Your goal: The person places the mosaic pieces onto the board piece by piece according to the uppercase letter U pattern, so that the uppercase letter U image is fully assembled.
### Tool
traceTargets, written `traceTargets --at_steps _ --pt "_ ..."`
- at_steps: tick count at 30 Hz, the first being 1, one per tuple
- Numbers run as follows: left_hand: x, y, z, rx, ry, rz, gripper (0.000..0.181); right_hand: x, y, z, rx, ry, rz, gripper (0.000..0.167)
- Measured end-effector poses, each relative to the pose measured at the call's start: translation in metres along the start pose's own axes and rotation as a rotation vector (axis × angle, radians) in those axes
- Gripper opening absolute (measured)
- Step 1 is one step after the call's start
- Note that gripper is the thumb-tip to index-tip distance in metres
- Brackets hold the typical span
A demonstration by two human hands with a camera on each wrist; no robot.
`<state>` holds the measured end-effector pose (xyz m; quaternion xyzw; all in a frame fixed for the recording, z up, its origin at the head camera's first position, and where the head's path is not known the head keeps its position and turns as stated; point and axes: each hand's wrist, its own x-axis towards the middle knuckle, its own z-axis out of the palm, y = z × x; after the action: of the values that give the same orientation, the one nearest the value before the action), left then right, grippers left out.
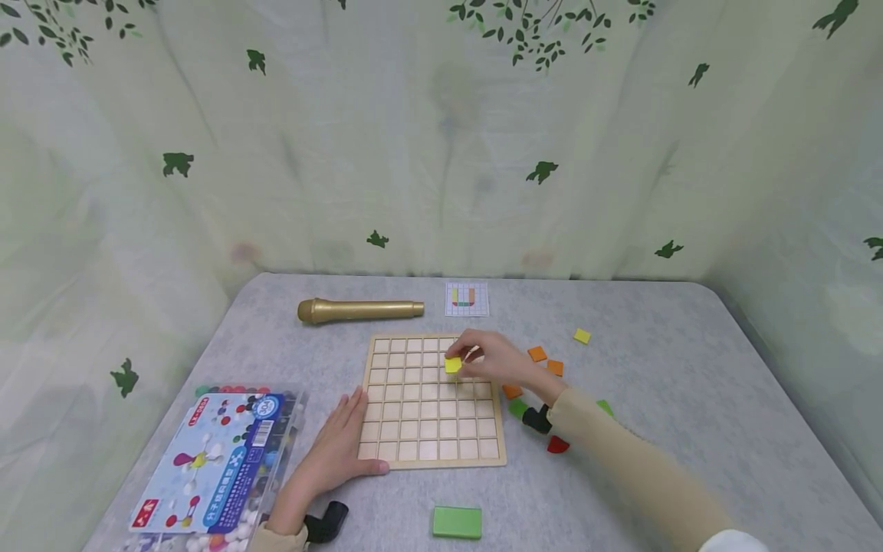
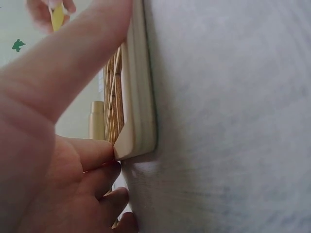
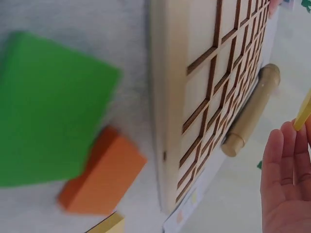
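My right hand (image 1: 493, 356) pinches a yellow square tile (image 1: 452, 366) between thumb and fingers over the upper right part of a wooden grid board (image 1: 429, 412). The right wrist view shows that tile (image 3: 303, 112) held clear of the board. At the board's near left corner rests my left hand (image 1: 336, 443), fingers along the left side and thumb at the front edge. In the left wrist view its thumb (image 2: 73, 58) and index finger touch the wooden rim (image 2: 138, 97). Orange tiles (image 1: 537, 353) and a green piece (image 1: 518, 408) lie right of the board.
A small pattern card (image 1: 467, 299) and a gold microphone-shaped object (image 1: 362, 310) lie behind the board. To the left is a clear box with a molecule-printed cover (image 1: 207, 460). A green block (image 1: 457, 523) lies in front; a red piece (image 1: 558, 444) and another yellow tile (image 1: 582, 336) are right.
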<state>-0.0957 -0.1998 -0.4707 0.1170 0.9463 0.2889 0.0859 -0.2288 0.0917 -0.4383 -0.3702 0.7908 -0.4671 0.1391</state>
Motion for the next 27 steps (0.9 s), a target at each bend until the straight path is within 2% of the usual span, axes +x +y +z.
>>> traceTargets --at_steps 7,13,21,27 --pt "0.000 0.000 0.000 0.008 -0.003 -0.009 0.120 0.035 0.000 0.014 -0.001 -0.011 0.003 0.024" --pt "0.001 -0.001 0.000 0.004 -0.013 -0.021 0.121 0.060 0.003 0.030 -0.069 -0.024 0.021 0.024" --pt "0.000 -0.001 -0.001 -0.005 -0.020 -0.018 0.121 0.085 -0.002 0.054 -0.160 -0.005 0.195 0.022" --pt "0.000 0.000 -0.001 -0.004 -0.024 -0.007 0.120 0.096 -0.005 0.061 -0.229 -0.001 0.215 0.020"
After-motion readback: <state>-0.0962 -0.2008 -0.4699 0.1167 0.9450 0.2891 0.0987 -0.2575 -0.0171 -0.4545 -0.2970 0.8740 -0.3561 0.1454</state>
